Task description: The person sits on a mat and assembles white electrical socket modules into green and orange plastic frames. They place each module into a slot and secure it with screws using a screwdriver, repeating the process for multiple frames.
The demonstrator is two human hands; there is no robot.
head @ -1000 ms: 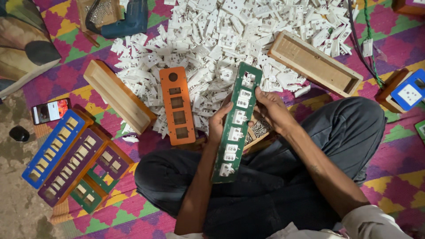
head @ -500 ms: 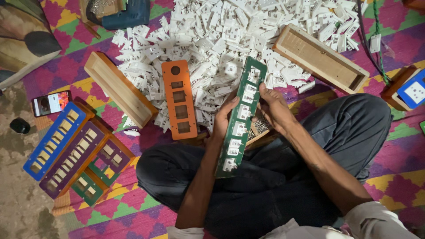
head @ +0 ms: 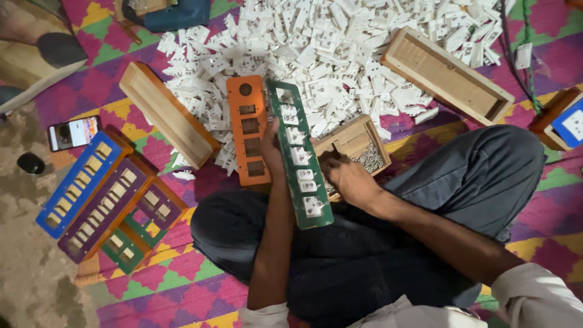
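Fingers (head: 274,141) of your left hand (head: 272,152) grip the green plate (head: 300,159) over your lap, so pinch one screw from the box (head: 355,146) at two o'clock, where your right hand (head: 349,180) digs.

matt green panel (head: 299,159), wooden box (head: 352,138)

Right hand (head: 352,182) boxed in: long green slotted plastic panel (head: 300,164) to its left, small screw-filled wooden tray (head: 355,143) ahead, heap of white plastic sockets (head: 340,54) beyond; right side open.

trousers (head: 425,200): dark blue-grey | sleeves (head: 534,297): white, rolled | forearms bare
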